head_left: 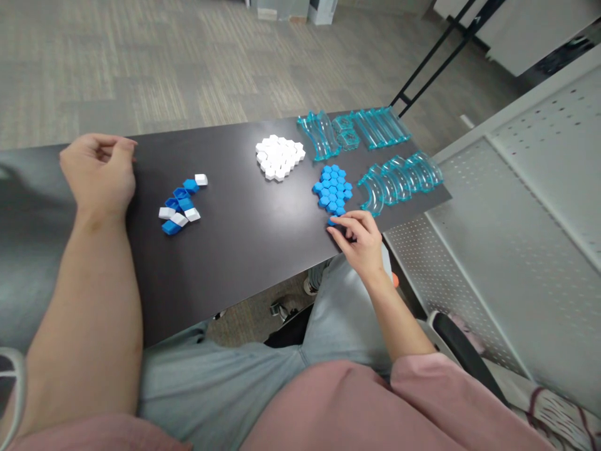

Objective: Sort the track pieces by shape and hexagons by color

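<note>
At the near edge of a group of blue hexagonal tiles (332,188), my right hand (359,241) pinches one blue hexagonal tile (331,221) between thumb and forefinger. That tile sits right beside the group, low at the table. My left hand (101,169) rests on the left part of the table with its fingers curled in, and nothing shows in it. To the right of my left hand lies a loose scatter of blue tiles (186,204) and white tiles (179,219), some tipped over. White hexagonal tiles (279,156) are packed together at the far middle.
Clear teal curved track pieces (401,178) and straight ones (381,127) lie at the table's right end, with small teal hexagonal frames (346,133) between. The dark table (244,250) ends near my lap. A perforated panel (530,188) stands at the right.
</note>
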Motion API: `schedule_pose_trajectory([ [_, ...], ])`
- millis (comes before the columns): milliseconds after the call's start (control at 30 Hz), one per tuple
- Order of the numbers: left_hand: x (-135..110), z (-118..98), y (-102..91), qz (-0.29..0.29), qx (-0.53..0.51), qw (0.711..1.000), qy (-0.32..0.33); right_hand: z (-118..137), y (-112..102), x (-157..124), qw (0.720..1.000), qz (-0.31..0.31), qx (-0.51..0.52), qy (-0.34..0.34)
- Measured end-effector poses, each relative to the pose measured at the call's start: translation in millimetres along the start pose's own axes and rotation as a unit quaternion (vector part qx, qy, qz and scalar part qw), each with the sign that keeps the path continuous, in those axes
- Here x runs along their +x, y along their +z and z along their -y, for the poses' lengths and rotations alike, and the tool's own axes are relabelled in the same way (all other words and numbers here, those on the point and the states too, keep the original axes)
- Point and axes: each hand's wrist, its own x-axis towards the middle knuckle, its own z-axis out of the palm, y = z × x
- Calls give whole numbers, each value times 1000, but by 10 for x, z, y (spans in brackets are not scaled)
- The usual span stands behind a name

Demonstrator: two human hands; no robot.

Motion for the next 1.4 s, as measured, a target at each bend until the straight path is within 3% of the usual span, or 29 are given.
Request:
schedule_pose_trajectory([
  [233,38,52,-7,1,13,1000,12,-12,-27,-12,999,-19,12,46],
  [700,278,431,80,-29,-2,998,59,2,68,51,996,-37,22,75],
  [900,261,402,69,-23,-15,997,71,17,55,67,996,-34,17,75],
  [1133,159,226,32,-8,-15,999,41,49,11,25,997,-43,16,59],
  [1267,99,151,4,-1,-2,1000,28,321,55,-9,999,14,41,28],
  [1400,86,170,4,9,-34,999,21,779,305,83,981,165,97,-30],
])
